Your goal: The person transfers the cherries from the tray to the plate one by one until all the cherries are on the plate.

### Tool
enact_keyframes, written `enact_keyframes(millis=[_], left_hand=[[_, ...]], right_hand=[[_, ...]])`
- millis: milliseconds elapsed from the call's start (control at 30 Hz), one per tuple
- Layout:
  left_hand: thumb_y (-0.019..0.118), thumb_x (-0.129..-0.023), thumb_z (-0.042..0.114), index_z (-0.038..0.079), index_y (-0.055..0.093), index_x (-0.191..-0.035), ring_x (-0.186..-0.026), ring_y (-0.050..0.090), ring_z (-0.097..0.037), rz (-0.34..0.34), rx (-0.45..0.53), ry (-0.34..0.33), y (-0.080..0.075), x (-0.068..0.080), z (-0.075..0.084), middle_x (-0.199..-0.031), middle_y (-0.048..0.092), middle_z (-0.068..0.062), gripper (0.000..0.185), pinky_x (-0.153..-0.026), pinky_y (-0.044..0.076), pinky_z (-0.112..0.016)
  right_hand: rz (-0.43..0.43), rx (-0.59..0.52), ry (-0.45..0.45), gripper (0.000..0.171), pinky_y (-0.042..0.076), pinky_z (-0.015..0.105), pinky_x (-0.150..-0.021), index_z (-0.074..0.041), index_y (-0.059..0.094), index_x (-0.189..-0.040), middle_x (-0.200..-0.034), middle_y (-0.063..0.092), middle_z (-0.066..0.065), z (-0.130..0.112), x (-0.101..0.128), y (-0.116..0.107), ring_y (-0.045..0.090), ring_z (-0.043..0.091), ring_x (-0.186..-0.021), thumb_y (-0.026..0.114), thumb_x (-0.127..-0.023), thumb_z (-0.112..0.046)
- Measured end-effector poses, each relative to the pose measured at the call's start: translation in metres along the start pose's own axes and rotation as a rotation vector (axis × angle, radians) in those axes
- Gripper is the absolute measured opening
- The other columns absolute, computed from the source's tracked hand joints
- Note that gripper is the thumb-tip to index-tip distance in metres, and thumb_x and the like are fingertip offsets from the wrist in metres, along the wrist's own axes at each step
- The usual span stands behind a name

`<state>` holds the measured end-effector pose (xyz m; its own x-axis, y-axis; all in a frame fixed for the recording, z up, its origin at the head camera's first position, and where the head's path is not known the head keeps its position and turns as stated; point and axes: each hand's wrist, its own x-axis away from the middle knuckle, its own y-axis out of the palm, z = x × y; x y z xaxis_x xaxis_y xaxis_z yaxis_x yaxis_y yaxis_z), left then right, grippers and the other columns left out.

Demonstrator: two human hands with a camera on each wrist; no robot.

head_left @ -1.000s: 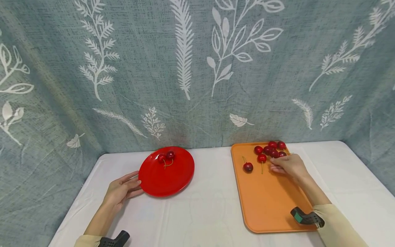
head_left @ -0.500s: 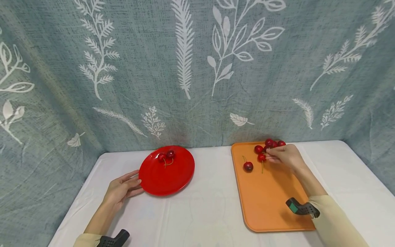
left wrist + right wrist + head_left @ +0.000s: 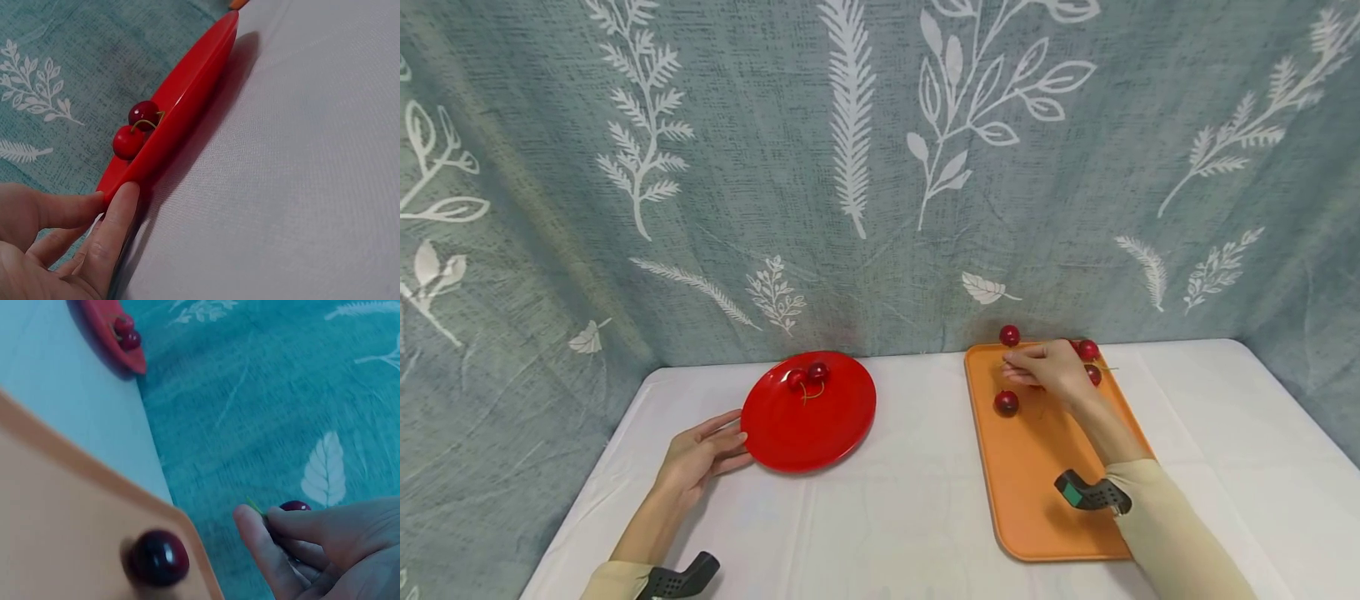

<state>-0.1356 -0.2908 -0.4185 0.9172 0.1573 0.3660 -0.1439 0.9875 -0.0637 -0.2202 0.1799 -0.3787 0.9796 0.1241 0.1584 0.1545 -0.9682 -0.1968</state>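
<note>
My right hand [image 3: 1048, 367] pinches a cherry by its thin green stem [image 3: 253, 505] between thumb and forefinger. That held cherry [image 3: 1010, 335] shows just beyond the back edge of the orange tray [image 3: 1037, 492] in the head view; in the right wrist view the hand partly hides it. A dark cherry [image 3: 1007, 403] lies on the tray below the hand. At the left, my left hand [image 3: 696, 458] holds the near-left rim of the red plate [image 3: 808, 433], thumb and fingers at its edge. Two stemmed cherries [image 3: 129, 142] sit together on the plate.
More cherries [image 3: 1088, 350] lie at the tray's back right corner, partly hidden by my right hand. White cloth [image 3: 917, 467] covers the table between plate and tray. A patterned blue-green curtain [image 3: 880, 283] hangs along the back edge.
My right hand has left the cherry cluster, lifting a cherry by its stem and moving left across the tray's back. The left hand and plate have stayed in place.
</note>
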Motion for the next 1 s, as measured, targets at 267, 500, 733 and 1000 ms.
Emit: enact_keyframes(millis=[267, 500, 733, 1000], left_hand=[[0.060, -0.095, 0.005, -0.005, 0.033, -0.148, -0.085, 0.073, -0.016, -0.012, 0.012, 0.006, 0.002, -0.003, 0.002, -0.117, 0.067, -0.006, 0.060, -0.078, 0.059, -0.034], [0.061, -0.096, 0.009, -0.004, 0.031, -0.150, -0.086, 0.072, -0.015, -0.006, -0.006, -0.008, -0.002, 0.000, -0.001, -0.124, 0.065, -0.009, 0.062, -0.078, 0.059, -0.033], [0.059, -0.096, 0.005, -0.006, 0.031, -0.149, -0.085, 0.072, -0.016, -0.010, 0.026, -0.013, 0.000, 0.000, -0.002, -0.114, 0.068, -0.004, 0.061, -0.078, 0.059, -0.034], [0.060, -0.096, 0.006, -0.005, 0.033, -0.149, -0.086, 0.072, -0.017, -0.006, 0.025, -0.009, -0.002, -0.001, -0.002, -0.115, 0.068, -0.004, 0.061, -0.078, 0.059, -0.034]], right_hand=[[-0.024, -0.073, 0.039, 0.034, 0.060, 0.028, -0.072, 0.023, 0.057, -0.117, -0.078, 0.072, 0.006, -0.006, -0.009, 0.020, 0.070, 0.008, -0.068, 0.057, -0.098, -0.004], [-0.065, -0.049, -0.003, 0.029, 0.060, 0.034, -0.075, 0.023, 0.062, -0.109, -0.081, 0.072, 0.014, -0.007, -0.019, 0.043, 0.071, 0.013, -0.069, 0.060, -0.096, -0.004], [-0.101, -0.034, -0.009, 0.026, 0.060, 0.035, -0.075, 0.021, 0.064, -0.107, -0.082, 0.072, 0.017, 0.000, -0.025, 0.073, 0.070, 0.011, -0.066, 0.060, -0.095, -0.002], [-0.113, -0.006, -0.017, 0.021, 0.061, 0.033, -0.069, 0.019, 0.068, -0.099, -0.078, 0.072, 0.018, -0.007, -0.030, 0.120, 0.068, 0.010, -0.061, 0.064, -0.093, -0.001]])
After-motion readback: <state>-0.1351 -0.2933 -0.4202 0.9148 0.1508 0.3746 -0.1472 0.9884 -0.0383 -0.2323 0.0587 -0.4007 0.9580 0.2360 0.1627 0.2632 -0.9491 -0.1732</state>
